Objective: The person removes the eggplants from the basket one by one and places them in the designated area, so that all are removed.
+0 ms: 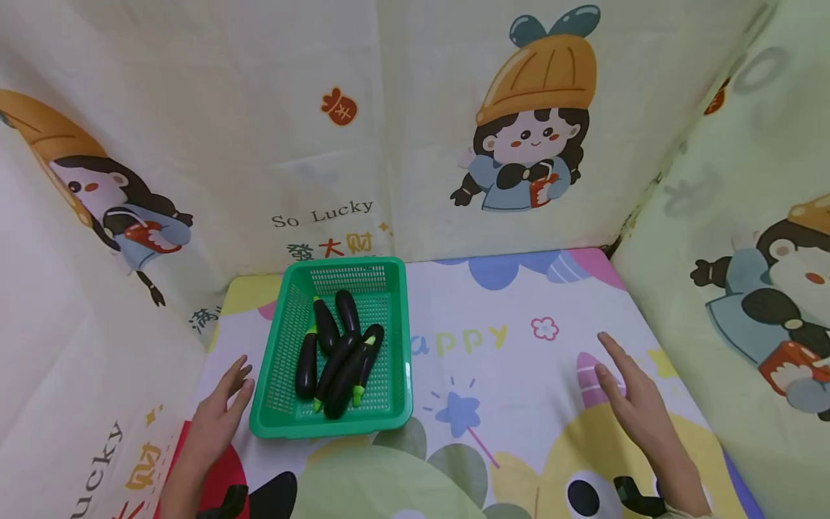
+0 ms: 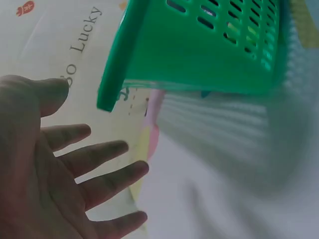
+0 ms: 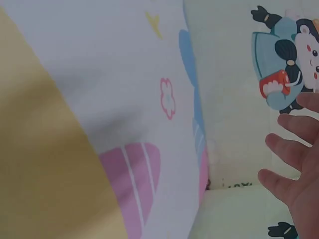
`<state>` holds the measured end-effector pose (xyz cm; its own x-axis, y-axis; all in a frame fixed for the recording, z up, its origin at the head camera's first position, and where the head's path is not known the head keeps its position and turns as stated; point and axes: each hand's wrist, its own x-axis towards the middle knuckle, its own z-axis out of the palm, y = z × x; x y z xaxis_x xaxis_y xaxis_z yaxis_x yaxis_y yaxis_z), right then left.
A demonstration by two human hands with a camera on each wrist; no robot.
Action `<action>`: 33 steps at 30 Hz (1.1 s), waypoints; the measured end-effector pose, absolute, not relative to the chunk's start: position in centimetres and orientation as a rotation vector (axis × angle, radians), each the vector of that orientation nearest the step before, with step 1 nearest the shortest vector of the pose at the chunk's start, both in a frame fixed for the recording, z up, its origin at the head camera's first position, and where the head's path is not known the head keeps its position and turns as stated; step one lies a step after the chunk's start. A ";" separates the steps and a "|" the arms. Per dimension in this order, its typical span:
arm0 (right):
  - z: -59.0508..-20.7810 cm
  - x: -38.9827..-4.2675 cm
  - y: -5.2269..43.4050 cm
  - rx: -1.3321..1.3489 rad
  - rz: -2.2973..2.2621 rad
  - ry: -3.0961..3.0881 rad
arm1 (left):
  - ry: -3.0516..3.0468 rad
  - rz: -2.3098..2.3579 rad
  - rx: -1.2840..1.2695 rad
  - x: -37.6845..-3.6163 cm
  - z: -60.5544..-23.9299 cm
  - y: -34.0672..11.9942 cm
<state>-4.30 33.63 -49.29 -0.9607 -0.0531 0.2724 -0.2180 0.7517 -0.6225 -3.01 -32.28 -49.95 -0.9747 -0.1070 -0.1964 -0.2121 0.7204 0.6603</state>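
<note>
A green plastic basket [image 1: 397,382] with perforated walls stands on the table, left of centre. Several dark purple eggplants [image 1: 344,367] with green stem ends lie heaped inside it. My left hand [image 1: 217,414] is just left of the basket, fingers spread and holding nothing. In the left wrist view the basket's side [image 2: 199,59] rises beyond the fingertips of that hand [image 2: 60,184]. Over the right part of the table, well away from the basket, my right hand [image 1: 638,407] has its fingers extended with nothing in them. The right wrist view catches its spread fingers [image 3: 291,152].
A printed cloth [image 1: 519,375] with cartoon shapes covers the table. Cloth walls with printed figures enclose it: a back wall [image 1: 421,144], a left wall [image 1: 58,324] and a right wall [image 1: 681,238]. A black band [image 1: 638,497] sits at the right wrist.
</note>
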 end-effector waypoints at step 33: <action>-50.6 -6.3 26.6 0.189 1.439 -2.540 | 2.404 1.592 -0.663 -3.5 -50.4 -30.8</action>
